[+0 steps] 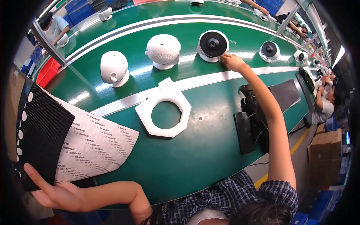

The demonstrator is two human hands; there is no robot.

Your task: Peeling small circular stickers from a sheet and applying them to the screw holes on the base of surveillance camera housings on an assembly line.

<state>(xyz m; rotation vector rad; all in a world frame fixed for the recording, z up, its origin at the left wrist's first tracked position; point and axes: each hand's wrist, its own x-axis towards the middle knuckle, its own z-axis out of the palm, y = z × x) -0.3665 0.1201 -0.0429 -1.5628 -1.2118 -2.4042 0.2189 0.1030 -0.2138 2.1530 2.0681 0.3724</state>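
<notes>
My right hand (234, 62) reaches across to a white round-headed camera (213, 43) with a black front and lens. Its fingers are closed at the right side of the camera's base; the fingertips are partly hidden. At the lower left, my left hand (62, 195) lies by the edge of a black textured sheet (45, 129), one digit stretched out over it and apart from the others. Its other fingers are partly out of sight. Under the black sheet spreads a white printed sheet (95, 144). A white foam frame (146, 118) with a round opening lies on the green bench.
Two more white cameras (163, 50) (113, 67) stand left on the green belt; another camera (269, 51) stands right. A white rail (123, 105) divides belt and bench. A black phone (245, 133) lies beneath my right arm. Cardboard boxes (325, 150) and a person (323, 107) are at right.
</notes>
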